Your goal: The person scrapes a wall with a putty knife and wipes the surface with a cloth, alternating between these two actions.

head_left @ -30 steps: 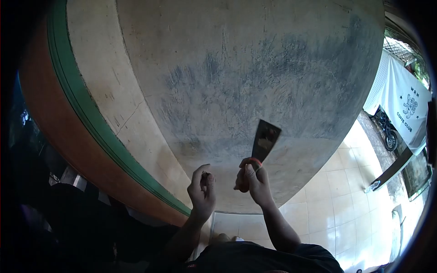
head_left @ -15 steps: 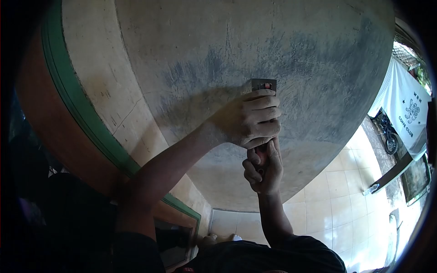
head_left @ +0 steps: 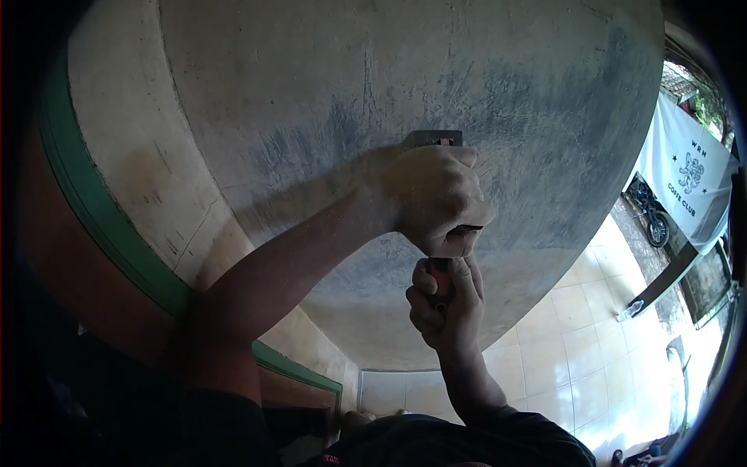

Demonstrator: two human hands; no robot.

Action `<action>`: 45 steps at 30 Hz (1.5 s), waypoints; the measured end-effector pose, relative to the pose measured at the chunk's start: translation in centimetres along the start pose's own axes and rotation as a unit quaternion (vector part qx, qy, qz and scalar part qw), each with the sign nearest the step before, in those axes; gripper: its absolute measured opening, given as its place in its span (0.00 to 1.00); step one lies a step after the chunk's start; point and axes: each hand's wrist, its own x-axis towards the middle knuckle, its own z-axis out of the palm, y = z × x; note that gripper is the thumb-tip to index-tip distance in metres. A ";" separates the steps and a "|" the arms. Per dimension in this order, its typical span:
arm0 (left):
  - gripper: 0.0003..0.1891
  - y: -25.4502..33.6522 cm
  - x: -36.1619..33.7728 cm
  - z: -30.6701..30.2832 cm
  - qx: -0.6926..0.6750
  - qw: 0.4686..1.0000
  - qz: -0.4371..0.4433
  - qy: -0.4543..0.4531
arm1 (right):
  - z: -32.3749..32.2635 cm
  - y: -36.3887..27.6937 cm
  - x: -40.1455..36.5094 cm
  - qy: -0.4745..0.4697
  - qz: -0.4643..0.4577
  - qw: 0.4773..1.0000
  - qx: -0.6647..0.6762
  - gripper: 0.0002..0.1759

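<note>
A: Grip state?
B: From my remote view, left grip (head_left: 440,198) closed, fingers curled over the scraper (head_left: 437,138) near its blade. Dark sliver (head_left: 467,229) shows among its fingers; can't identify. Right grip (head_left: 451,303) wrapped around the red handle (head_left: 441,282), just below left.
A: Scraper position?
B: Before the scuffed wall (head_left: 537,156), blade end upward in view. I can't confirm contact.
A: Count?
B: 2 grips, 1 scraper, 1 banner (head_left: 685,167), 1 motorcycle (head_left: 652,218).
</note>
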 end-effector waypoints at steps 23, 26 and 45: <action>0.05 -1.1 0.6 -0.7 0.036 0.998 -0.041 -0.011 | 0.8 -1.5 1.5 0.011 -0.023 0.997 -0.079 0.13; 0.06 -2.5 2.2 -2.8 0.087 0.996 -0.031 -0.013 | 2.0 -2.9 3.7 0.002 -0.056 0.992 -0.110 0.12; 0.07 -1.4 1.6 -1.0 0.033 0.999 -0.028 0.024 | 1.5 -1.7 1.8 0.031 -0.071 0.989 -0.129 0.12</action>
